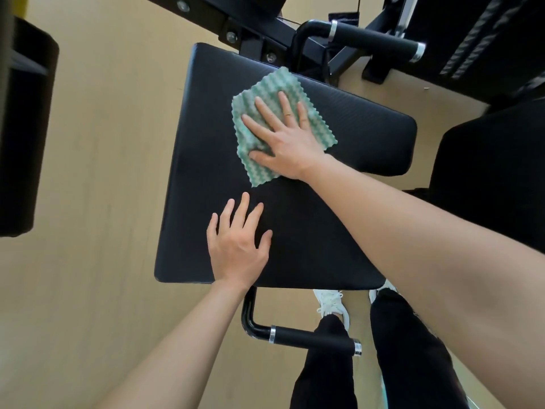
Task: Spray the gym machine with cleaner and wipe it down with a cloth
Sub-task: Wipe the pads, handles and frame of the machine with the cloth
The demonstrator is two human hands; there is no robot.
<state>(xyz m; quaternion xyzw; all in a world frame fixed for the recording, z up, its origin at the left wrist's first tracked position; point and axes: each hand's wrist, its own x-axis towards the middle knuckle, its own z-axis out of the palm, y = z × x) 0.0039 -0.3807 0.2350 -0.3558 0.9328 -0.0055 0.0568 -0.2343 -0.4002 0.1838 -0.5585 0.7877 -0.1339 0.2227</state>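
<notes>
Cloth [275,82], green and limp, lies on the far half of the seat pad [362,137] under my right hand [284,138], fingers [265,111] spread flat, gripping nothing; my left hand [237,246] rests open nearer. Light and soft, it likely wants palm pressure.

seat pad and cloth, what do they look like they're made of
The seat pad looks like black vinyl or faux leather over foam: matte, faint ribbed grain, soft rounded edges. The cloth looks like a soft microfibre or similar textile, green and white: wavy raised weave, zigzag-cut edges.
</notes>
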